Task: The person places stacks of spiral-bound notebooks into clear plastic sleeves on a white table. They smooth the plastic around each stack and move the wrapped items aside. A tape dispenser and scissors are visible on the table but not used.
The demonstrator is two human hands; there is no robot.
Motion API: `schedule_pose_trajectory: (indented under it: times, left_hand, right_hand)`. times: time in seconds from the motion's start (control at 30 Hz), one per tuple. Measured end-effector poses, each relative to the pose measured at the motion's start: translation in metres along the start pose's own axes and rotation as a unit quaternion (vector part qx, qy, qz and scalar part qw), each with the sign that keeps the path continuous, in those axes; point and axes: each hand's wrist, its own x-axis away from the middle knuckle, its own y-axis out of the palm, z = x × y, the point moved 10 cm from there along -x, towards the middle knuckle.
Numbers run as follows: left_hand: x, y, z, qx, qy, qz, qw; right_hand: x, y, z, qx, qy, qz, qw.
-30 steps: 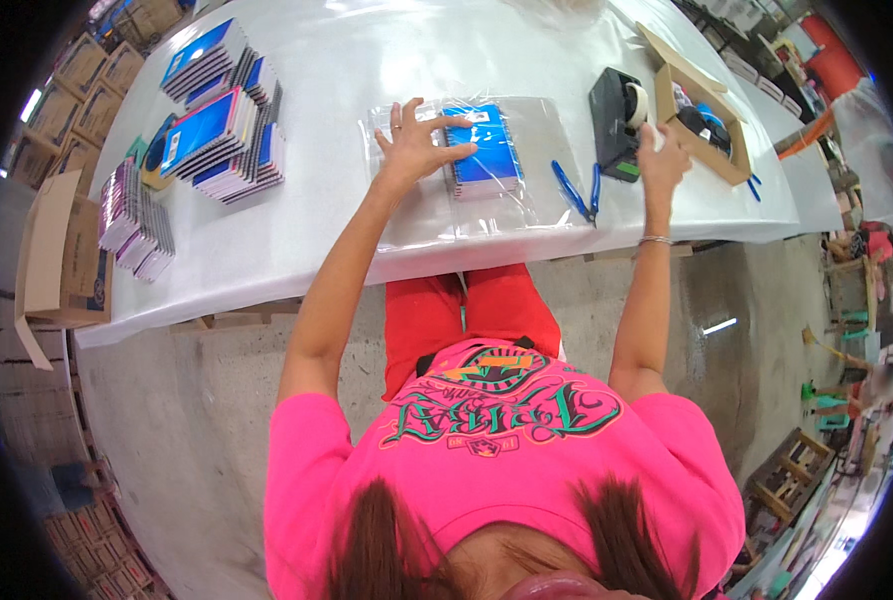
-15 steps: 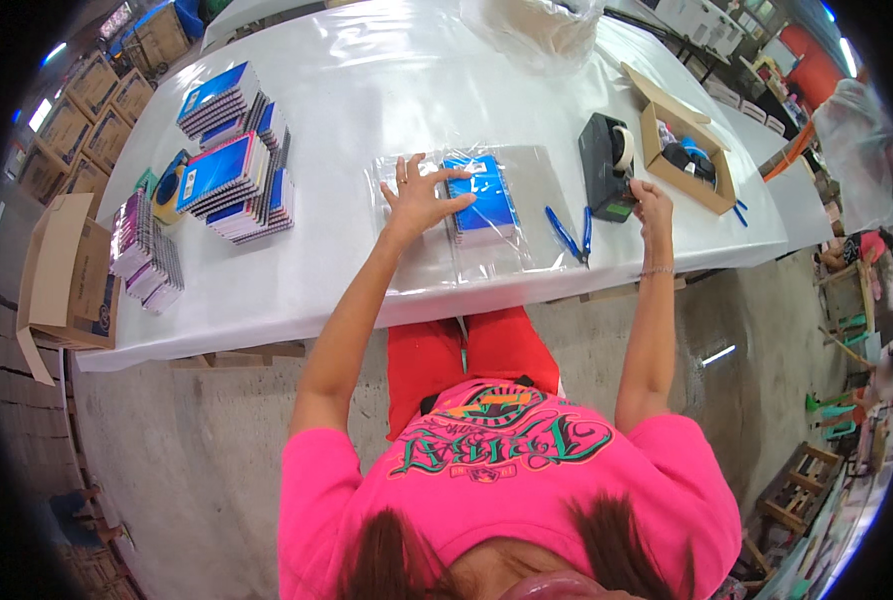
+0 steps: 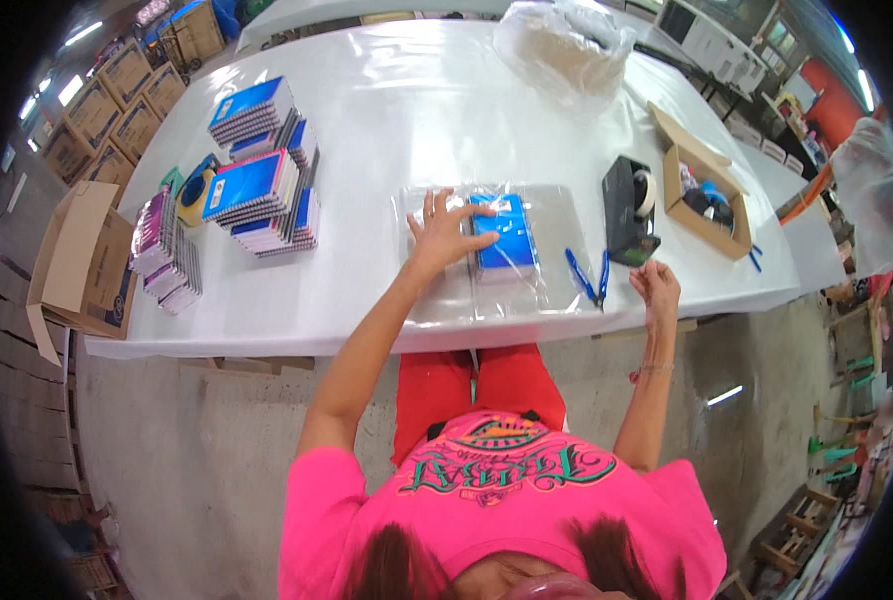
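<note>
A small stack of blue-covered notebooks [image 3: 508,240] lies on a clear plastic sheet or bag [image 3: 556,215] near the table's front edge. My left hand [image 3: 440,238] rests with fingers spread on the plastic, its thumb and a fingertip reaching over the left side of the blue cover. Thumb and fingers of my right hand [image 3: 657,288] are pinched together just in front of a black tape dispenser [image 3: 623,215]; whatever is between them is too small to make out. Between the notebooks and the dispenser lie blue-handled cutters [image 3: 604,272].
Spiral notebook stacks, blue [image 3: 246,188] and purple [image 3: 156,235], stand at the left beside a tape roll [image 3: 195,195]. An open carton [image 3: 91,275] sits at the left edge. Right of the dispenser is a small open box [image 3: 708,238] of items. A plastic bag [image 3: 566,50] lies at the back.
My right hand has drawn from the dispenser's front end toward me, still pinched. My left hand stays spread at the notebooks. The whole view has shifted slightly.
</note>
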Motion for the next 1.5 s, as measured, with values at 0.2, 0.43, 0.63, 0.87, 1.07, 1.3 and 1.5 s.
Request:
schedule_pose_trajectory:
  times: [0.2,0.43,0.63,0.87,1.07,1.3,1.5]
  left_hand:
    - [-0.002,0.002,0.002,-0.018,0.001,-0.004,1.0]
    - [-0.002,-0.003,0.001,-0.032,0.003,-0.007,0.999]
    - [-0.004,-0.004,0.005,-0.032,-0.001,-0.013,0.999]
    - [0.03,0.016,0.03,-0.267,0.091,0.159,0.946]
    - [0.037,0.034,0.02,-0.113,0.005,0.086,0.99]
    - [0.025,0.033,-0.029,0.156,-0.075,0.154,0.973]
    - [-0.006,0.042,-0.026,0.112,-0.107,0.095,0.983]
  right_hand:
    - [-0.009,-0.029,-0.007,0.366,-0.07,-0.005,0.928]
    - [0.063,0.224,-0.075,0.199,-0.118,-0.432,0.872]
    - [0.058,0.307,-0.039,0.275,-0.145,-0.56,0.768]
    - [0.049,0.332,-0.018,0.438,-0.138,-0.557,0.692]
    - [0.036,0.32,-0.027,0.555,-0.155,-0.477,0.663]
    - [0.037,0.262,-0.033,0.454,-0.225,-0.282,0.815]
    - [0.017,0.257,0.026,0.214,-0.074,-0.325,0.918]
